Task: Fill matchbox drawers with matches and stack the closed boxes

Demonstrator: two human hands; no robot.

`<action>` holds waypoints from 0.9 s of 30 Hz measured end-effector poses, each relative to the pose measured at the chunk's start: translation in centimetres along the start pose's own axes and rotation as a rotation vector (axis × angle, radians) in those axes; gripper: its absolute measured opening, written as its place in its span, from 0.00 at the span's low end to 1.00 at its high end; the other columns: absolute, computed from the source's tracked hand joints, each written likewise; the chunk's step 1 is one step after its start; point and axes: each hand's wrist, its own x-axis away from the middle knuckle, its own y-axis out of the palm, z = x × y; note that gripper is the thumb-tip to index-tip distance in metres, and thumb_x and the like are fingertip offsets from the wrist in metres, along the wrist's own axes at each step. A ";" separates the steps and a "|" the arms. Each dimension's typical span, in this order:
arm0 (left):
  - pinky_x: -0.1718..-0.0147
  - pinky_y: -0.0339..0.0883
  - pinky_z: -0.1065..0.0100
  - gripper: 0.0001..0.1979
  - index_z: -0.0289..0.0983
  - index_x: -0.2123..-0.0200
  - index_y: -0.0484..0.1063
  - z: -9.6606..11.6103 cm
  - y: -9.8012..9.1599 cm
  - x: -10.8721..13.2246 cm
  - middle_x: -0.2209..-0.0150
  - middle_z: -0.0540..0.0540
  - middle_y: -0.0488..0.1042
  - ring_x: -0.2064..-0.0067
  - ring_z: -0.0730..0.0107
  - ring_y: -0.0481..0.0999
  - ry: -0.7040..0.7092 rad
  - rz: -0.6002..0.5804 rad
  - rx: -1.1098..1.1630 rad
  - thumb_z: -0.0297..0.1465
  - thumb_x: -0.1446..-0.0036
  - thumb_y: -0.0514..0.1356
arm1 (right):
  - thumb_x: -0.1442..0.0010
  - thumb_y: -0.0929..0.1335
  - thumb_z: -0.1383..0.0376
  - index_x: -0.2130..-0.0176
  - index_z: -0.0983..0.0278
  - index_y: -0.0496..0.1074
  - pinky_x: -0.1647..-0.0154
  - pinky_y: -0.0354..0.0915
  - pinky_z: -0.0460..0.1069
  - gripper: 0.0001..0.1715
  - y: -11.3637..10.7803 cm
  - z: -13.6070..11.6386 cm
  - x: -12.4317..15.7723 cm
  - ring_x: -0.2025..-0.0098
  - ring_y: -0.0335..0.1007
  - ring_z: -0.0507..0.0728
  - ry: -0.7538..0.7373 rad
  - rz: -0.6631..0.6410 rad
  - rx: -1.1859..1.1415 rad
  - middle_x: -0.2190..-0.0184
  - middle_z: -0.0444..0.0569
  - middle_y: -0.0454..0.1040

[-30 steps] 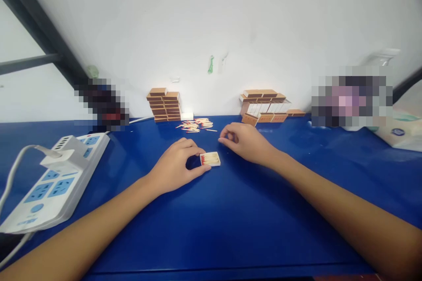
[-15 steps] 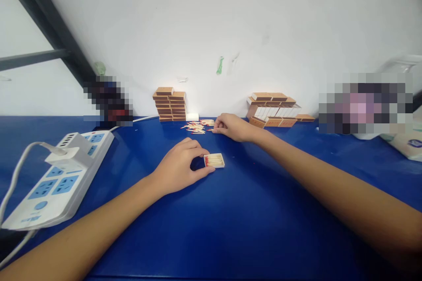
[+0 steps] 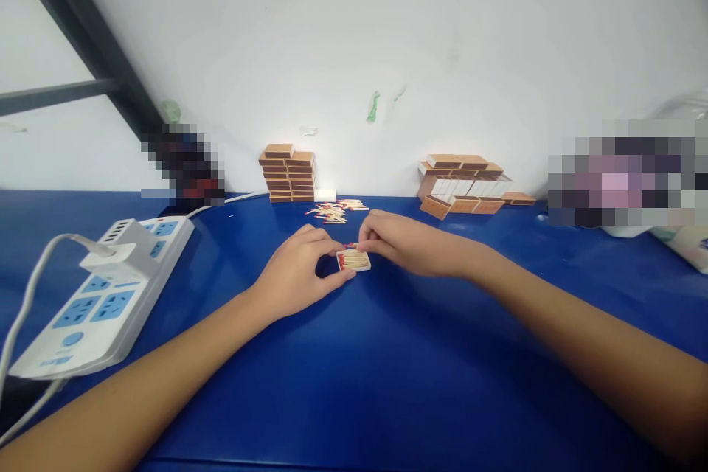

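Note:
My left hand point(image 3: 302, 269) grips the left end of a small white matchbox tray point(image 3: 363, 268), thumb at the near side and fingers at the far side. Red-tipped matches point(image 3: 352, 259) lie side by side in the tray. My right hand point(image 3: 395, 242) is closed at the tray's far edge, pinching matches point(image 3: 350, 245) whose red heads point left; how many cannot be made out. Behind the hands a loose pile of matches point(image 3: 330, 213) lies on the blue table point(image 3: 354, 376).
Closed matchboxes point(image 3: 287, 175) stand stacked against the wall at left, beside a white cylinder point(image 3: 325, 195). More matchboxes point(image 3: 464, 188) are stacked at right, some on edge. A white power strip point(image 3: 105, 302) with a plugged-in cable lies at far left. Blurred items sit at both back corners.
My right hand has come from the pile toward me to the tray's far edge, bringing matches. My left hand and the tray have shifted slightly left and away.

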 end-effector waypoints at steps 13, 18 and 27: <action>0.56 0.70 0.57 0.14 0.41 0.54 0.81 0.1 0.0 0.1 0.60 0.45 0.78 0.56 0.58 0.73 0.005 -0.012 0.002 0.43 0.38 0.67 | 0.31 0.68 0.64 0.60 0.62 0.73 0.61 0.63 0.49 0.05 1.1 -0.7 2.4 0.62 0.69 0.55 -0.027 0.134 0.041 0.61 0.48 0.73; 0.55 0.71 0.57 0.15 0.43 0.51 0.81 0.2 0.1 0.2 0.58 0.45 0.79 0.54 0.58 0.74 0.022 -0.018 0.014 0.42 0.38 0.67 | 0.31 0.68 0.64 0.63 0.63 0.74 0.64 0.61 0.48 0.07 1.7 -0.2 3.0 0.66 0.67 0.52 -0.032 0.163 -0.036 0.64 0.47 0.73; 0.55 0.71 0.57 0.15 0.42 0.52 0.80 0.5 0.1 0.2 0.59 0.46 0.78 0.55 0.59 0.74 0.031 -0.031 0.030 0.43 0.38 0.67 | 0.27 0.64 0.62 0.62 0.63 0.71 0.62 0.61 0.49 0.11 2.4 -0.6 3.1 0.64 0.67 0.53 -0.062 0.115 -0.021 0.62 0.48 0.73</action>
